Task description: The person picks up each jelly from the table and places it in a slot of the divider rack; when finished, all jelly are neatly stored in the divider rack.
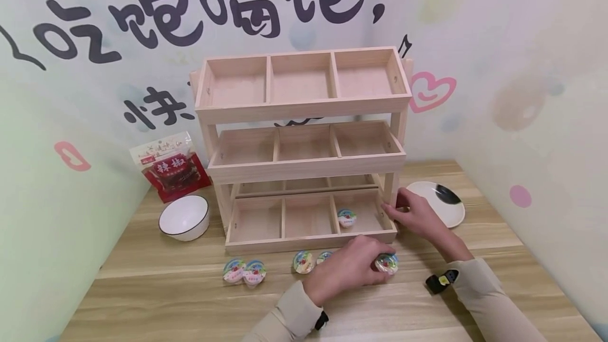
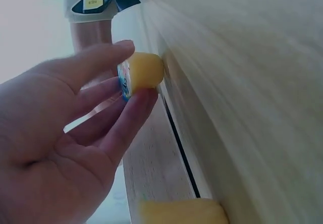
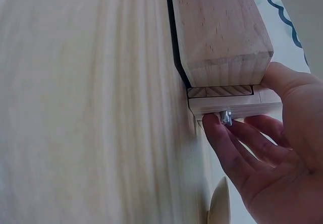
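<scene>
My left hand (image 1: 345, 268) pinches a small jelly cup (image 1: 387, 263) between thumb and fingers, just in front of the rack's bottom tray. In the left wrist view the held jelly cup (image 2: 146, 71) shows a yellow body and a printed lid, lying sideways in that picture. My right hand (image 1: 423, 218) grips the lower right side of the three-tier wooden rack (image 1: 304, 109). Its fingers lie by a metal bolt (image 3: 225, 117) on the upright, with the thumb at the tray's corner. Another jelly cup (image 1: 347, 218) sits in the bottom tray's right compartment.
Two jelly cups (image 1: 254, 272) stand together at front left. Another cup (image 1: 303, 262) and one partly hidden cup (image 1: 325, 256) are near my left hand. A white bowl (image 1: 184, 217) and red chili bag (image 1: 172, 169) stand left of the rack; a plate (image 1: 429, 202) lies right.
</scene>
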`<state>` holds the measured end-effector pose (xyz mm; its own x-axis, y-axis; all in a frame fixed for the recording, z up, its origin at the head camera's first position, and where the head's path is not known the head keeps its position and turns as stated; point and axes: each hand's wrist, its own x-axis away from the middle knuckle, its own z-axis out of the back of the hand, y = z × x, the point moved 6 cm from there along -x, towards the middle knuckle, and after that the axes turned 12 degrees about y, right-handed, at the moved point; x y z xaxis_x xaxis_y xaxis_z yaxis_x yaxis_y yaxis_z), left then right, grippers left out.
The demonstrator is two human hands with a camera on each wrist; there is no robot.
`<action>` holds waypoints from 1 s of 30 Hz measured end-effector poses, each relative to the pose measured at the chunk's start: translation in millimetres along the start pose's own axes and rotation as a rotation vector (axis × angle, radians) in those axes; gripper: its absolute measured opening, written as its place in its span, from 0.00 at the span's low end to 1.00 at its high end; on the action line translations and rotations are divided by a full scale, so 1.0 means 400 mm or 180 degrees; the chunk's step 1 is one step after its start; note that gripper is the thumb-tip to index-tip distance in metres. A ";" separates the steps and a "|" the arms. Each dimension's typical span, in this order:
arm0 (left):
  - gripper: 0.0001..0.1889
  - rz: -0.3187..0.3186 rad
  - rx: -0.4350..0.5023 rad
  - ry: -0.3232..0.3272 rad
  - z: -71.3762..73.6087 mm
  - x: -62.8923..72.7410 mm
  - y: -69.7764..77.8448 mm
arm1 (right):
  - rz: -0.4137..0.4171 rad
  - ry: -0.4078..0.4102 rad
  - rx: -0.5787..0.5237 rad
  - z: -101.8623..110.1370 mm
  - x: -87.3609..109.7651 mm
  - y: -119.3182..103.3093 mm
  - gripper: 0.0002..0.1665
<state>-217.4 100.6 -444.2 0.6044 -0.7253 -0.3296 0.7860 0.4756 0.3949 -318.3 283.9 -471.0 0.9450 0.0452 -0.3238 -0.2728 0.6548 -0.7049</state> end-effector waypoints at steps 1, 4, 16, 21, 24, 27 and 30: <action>0.17 -0.0035 0.0005 0.0007 0.001 -0.001 0.001 | 0.0000 0.0005 0.0002 0.000 0.000 0.001 0.30; 0.17 -0.0127 0.0105 0.0101 0.010 -0.002 0.004 | 0.0016 0.0035 -0.0009 0.000 -0.001 0.000 0.28; 0.21 0.0368 0.0645 0.0501 0.162 -0.070 -0.090 | -0.0028 -0.0027 0.0027 -0.011 -0.006 -0.002 0.25; 0.18 0.0541 0.0498 0.0275 0.155 -0.106 -0.143 | -0.0031 -0.0013 -0.0019 -0.009 -0.002 -0.002 0.24; 0.18 0.0610 0.0377 0.0145 0.136 -0.119 -0.164 | -0.0034 -0.0014 -0.0035 -0.007 0.001 -0.002 0.23; 0.18 0.0688 0.0257 0.0057 0.118 -0.126 -0.176 | -0.0032 -0.0011 -0.0046 -0.003 0.004 -0.002 0.23; 0.17 0.0714 0.0092 0.0010 0.101 -0.131 -0.183 | -0.0026 -0.0007 -0.0041 -0.002 0.004 -0.001 0.22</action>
<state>-311.9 83.6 -421.1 0.7642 -0.6013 -0.2334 0.6278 0.6104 0.4830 -316.9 283.1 -471.5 0.9476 0.0417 -0.3166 -0.2675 0.6453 -0.7156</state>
